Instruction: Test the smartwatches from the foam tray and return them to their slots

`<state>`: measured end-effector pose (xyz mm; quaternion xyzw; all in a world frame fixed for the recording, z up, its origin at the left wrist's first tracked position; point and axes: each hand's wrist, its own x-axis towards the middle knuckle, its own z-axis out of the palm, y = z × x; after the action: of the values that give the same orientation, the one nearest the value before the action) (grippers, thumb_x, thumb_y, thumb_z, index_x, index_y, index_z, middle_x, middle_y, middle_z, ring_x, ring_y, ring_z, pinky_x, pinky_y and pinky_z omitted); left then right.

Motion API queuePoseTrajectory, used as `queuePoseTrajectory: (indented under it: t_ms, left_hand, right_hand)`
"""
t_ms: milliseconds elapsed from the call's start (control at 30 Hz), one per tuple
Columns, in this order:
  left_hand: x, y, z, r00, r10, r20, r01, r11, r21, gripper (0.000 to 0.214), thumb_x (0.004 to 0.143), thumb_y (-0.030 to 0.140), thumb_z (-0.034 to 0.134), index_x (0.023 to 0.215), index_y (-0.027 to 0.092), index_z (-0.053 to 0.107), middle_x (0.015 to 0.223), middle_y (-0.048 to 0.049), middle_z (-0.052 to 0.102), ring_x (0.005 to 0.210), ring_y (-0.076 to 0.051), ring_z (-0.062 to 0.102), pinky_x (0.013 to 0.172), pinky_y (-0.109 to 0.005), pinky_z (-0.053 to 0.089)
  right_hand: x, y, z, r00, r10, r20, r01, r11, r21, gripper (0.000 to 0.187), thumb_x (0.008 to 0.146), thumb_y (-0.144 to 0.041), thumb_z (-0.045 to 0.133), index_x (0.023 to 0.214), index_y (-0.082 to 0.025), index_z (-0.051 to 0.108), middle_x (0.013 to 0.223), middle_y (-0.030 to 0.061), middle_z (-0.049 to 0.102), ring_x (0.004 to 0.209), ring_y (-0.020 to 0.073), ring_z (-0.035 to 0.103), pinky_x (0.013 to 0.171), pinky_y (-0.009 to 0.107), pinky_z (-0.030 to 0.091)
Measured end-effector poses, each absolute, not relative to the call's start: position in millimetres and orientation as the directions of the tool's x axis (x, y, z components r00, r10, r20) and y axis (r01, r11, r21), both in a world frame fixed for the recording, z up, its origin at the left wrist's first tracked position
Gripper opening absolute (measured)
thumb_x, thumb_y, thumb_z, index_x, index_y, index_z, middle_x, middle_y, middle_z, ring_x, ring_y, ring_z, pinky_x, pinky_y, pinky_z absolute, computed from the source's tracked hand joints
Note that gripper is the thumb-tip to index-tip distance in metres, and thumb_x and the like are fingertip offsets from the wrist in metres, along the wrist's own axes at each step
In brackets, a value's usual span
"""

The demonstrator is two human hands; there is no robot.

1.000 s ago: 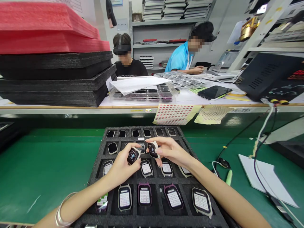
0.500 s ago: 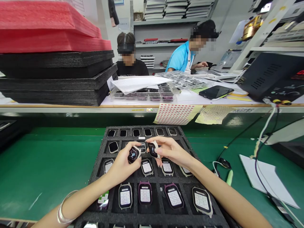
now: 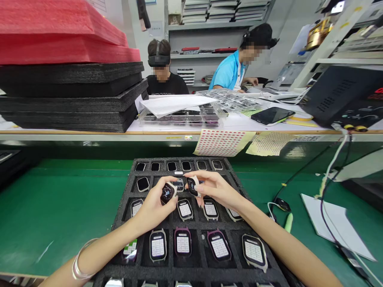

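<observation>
My left hand (image 3: 158,203) is closed round a smartwatch body (image 3: 168,193) without a strap, its lit dark screen tilted upward. Fingers and thumb of my right hand (image 3: 211,187) grip a second smartwatch body (image 3: 192,186), turned on edge with its lit screen facing left. Both hands hover over a black foam tray (image 3: 122,199). In its compartments lie several more watches, some with dark screens like the black-faced watch (image 3: 143,184), others showing a white grid, such as the purple-rimmed watch (image 3: 182,243). My hands hide part of the tray's middle rows.
Black foam trays (image 3: 72,107) topped with red foam (image 3: 66,36) stand stacked on the shelf at left. A phone (image 3: 272,115), papers and clear plastic trays share that shelf. Cables (image 3: 326,199) hang at right above a white sheet (image 3: 335,225). Two people sit beyond.
Both hands keep hold of their watches and stay almost in place. The watch in my right hand has turned slightly. The person in blue has shifted a little.
</observation>
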<state>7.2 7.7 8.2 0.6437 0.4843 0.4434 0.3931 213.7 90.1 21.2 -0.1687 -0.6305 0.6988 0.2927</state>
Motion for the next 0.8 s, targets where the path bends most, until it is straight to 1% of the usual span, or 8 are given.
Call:
queuePoseTrajectory:
  t_ms: [133,233,433,500,567,633,700,800]
  left_hand:
    - [7.2,7.2,7.6,0.137,0.975,0.173,0.288,-0.206,0.935,0.031,0.083,0.014,0.05,0.113,0.021,0.047,0.098,-0.0007,0.058,0.087,-0.017,0.055,0.081,-0.027,0.042]
    - [7.2,5.7,8.5,0.128,0.974,0.185,0.274,-0.214,0.938,0.032,0.083,0.016,0.051,0.114,0.022,0.046,0.101,-0.0012,0.058,0.09,-0.018,0.055,0.081,-0.028,0.042]
    - [6.1,5.0,8.8,0.11,0.973,0.201,0.273,-0.224,0.935,0.03,0.082,0.015,0.052,0.111,0.022,0.049,0.103,-0.0018,0.058,0.095,-0.019,0.055,0.083,-0.029,0.042]
    - [6.1,6.0,7.4,0.087,0.982,0.169,0.245,-0.186,0.952,0.033,0.083,0.019,0.054,0.116,0.023,0.047,0.103,-0.0028,0.058,0.093,-0.02,0.056,0.077,-0.029,0.045]
    - [6.7,7.7,5.8,0.084,0.99,0.115,0.179,-0.129,0.975,0.041,0.082,0.023,0.058,0.121,0.023,0.044,0.104,-0.0036,0.056,0.083,-0.018,0.058,0.065,-0.027,0.048]
    - [7.7,9.6,4.9,0.113,0.99,0.079,0.06,-0.086,0.995,0.046,0.079,0.021,0.062,0.121,0.023,0.043,0.104,-0.004,0.055,0.072,-0.014,0.056,0.06,-0.026,0.049]
    - [9.0,11.2,4.8,0.14,0.989,0.055,-0.085,-0.044,0.995,0.047,0.076,0.018,0.062,0.119,0.02,0.043,0.1,-0.0039,0.057,0.07,-0.013,0.057,0.063,-0.028,0.051]
    - [9.9,12.3,5.4,0.169,0.986,0.004,-0.26,0.041,0.965,0.044,0.074,0.013,0.059,0.115,0.019,0.043,0.098,-0.0052,0.059,0.083,-0.018,0.06,0.07,-0.032,0.054]
  right_hand:
    - [214.1,90.0,21.1,-0.766,0.63,0.124,-0.175,-0.018,-0.984,0.039,0.085,-0.027,0.068,0.121,-0.016,0.059,0.092,0.007,0.063,0.052,0.0119,0.064,0.048,0.023,0.057]
    - [214.5,89.3,22.0,-0.765,0.632,0.125,-0.171,-0.012,-0.985,0.037,0.085,-0.027,0.068,0.12,-0.016,0.06,0.094,0.0071,0.063,0.053,0.0117,0.064,0.05,0.023,0.056]
    - [215.3,88.4,22.2,-0.782,0.611,0.121,-0.18,-0.035,-0.983,0.036,0.086,-0.026,0.067,0.119,-0.016,0.059,0.092,0.0067,0.063,0.053,0.0117,0.064,0.049,0.023,0.056]
    - [215.4,88.3,22.2,-0.792,0.6,0.11,-0.167,-0.041,-0.985,0.037,0.086,-0.027,0.066,0.12,-0.016,0.058,0.095,0.0076,0.063,0.055,0.0121,0.065,0.051,0.024,0.056]
    - [215.0,88.1,22.8,-0.8,0.593,0.091,-0.158,-0.063,-0.985,0.042,0.088,-0.028,0.064,0.127,-0.016,0.054,0.098,0.0089,0.063,0.059,0.0137,0.066,0.053,0.026,0.057]
    - [214.0,87.7,23.9,-0.803,0.591,0.075,-0.16,-0.093,-0.983,0.046,0.089,-0.028,0.063,0.131,-0.016,0.049,0.098,0.0097,0.064,0.064,0.0155,0.066,0.054,0.026,0.056]
    - [213.0,87.4,24.9,-0.8,0.596,0.063,-0.162,-0.115,-0.98,0.044,0.088,-0.028,0.062,0.129,-0.015,0.049,0.099,0.0105,0.064,0.066,0.0154,0.066,0.053,0.024,0.054]
    - [212.0,87.3,24.9,-0.79,0.612,0.041,-0.141,-0.116,-0.983,0.037,0.088,-0.026,0.062,0.122,-0.015,0.052,0.098,0.0091,0.064,0.063,0.0132,0.064,0.049,0.02,0.051]
